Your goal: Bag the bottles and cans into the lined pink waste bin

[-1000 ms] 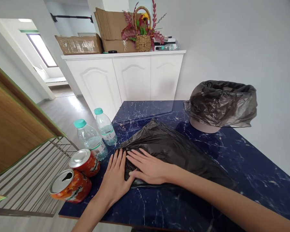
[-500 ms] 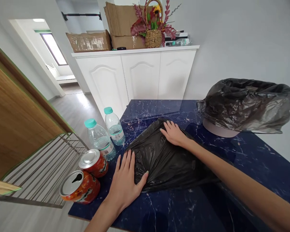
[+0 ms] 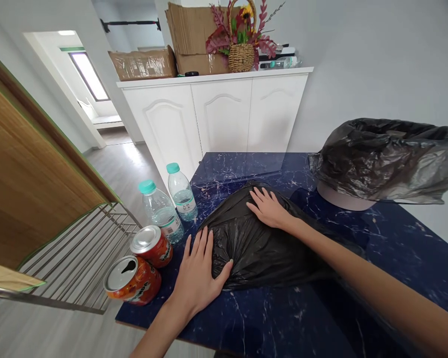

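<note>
A filled black plastic bag (image 3: 261, 248) lies on the dark blue marbled table (image 3: 224, 323). My left hand (image 3: 197, 278) rests with fingers spread against the bag's left end, by its gathered part. Palm down, my right hand (image 3: 269, 209) presses on the bag's upper side, its fingers apart. Left of the bag stand two clear bottles with teal caps, one farther back (image 3: 182, 196) and one nearer (image 3: 162, 214). Two orange-red cans, one behind (image 3: 159, 248) and one with an opened top in front (image 3: 142, 286), stand close to my left hand.
A bin (image 3: 339, 198) lined with a dark bag (image 3: 388, 159) stands on the table's right side. A metal rack (image 3: 78, 263) and wooden panel (image 3: 33, 174) are at left. Behind, a white cabinet (image 3: 224, 114) bears cardboard boxes (image 3: 145, 64) and a flower basket (image 3: 241, 57).
The whole view has shifted slightly, with most things appearing a little farther right. Both hands stay on the bag in nearly the same places.
</note>
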The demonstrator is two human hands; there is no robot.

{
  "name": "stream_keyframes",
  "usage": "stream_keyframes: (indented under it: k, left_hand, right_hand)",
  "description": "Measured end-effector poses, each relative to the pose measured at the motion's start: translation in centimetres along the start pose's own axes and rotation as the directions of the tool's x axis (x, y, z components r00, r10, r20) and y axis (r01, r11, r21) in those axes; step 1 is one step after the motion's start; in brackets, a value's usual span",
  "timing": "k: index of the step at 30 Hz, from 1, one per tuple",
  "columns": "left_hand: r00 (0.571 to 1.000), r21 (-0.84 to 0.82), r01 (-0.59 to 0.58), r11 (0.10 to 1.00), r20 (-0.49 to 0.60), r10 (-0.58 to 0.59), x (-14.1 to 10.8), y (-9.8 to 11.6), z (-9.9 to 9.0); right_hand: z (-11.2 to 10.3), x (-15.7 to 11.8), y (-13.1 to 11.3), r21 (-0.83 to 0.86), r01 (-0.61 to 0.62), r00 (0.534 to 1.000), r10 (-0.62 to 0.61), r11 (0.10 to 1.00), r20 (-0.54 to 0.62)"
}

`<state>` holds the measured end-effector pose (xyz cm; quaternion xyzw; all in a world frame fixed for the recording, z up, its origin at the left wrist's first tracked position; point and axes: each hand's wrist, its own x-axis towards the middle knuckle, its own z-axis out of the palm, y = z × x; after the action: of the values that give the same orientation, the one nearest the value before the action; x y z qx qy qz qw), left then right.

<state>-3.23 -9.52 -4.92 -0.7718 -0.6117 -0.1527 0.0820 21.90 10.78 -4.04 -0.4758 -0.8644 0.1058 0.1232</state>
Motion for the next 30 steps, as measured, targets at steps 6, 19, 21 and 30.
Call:
stream_keyframes:
  k: [6,19,21,30]
  left_hand:
    - [1.0,-0.094,-0.027,0.995,-0.017,0.026,0.0,0.5,-1.3]
    - [0.964,-0.355,-0.182,0.917,0.118,0.237,0.0,1.5,-3.5]
    - [0.974,-0.363,-0.164,0.917,0.087,0.208,-0.2,1.9,-3.5]
    - [0.936,-0.54,-0.181,0.822,0.162,0.313,-3.4,2.4,-6.6]
  right_hand:
    - [-3.7,-15.3,-0.8,0.104,0.261,0.957,-0.271,0.96,0.101]
    - [-3.2,-24.8,5.7,-0.147,0.209,0.878,-0.252,0.967,-0.406]
    - [-4.5,-25.0,4.5,-0.082,0.196,0.898,-0.212,0.977,-0.385]
    - [-7.2,-35.6,3.8,0.234,0.134,0.965,-0.073,0.963,-0.253]
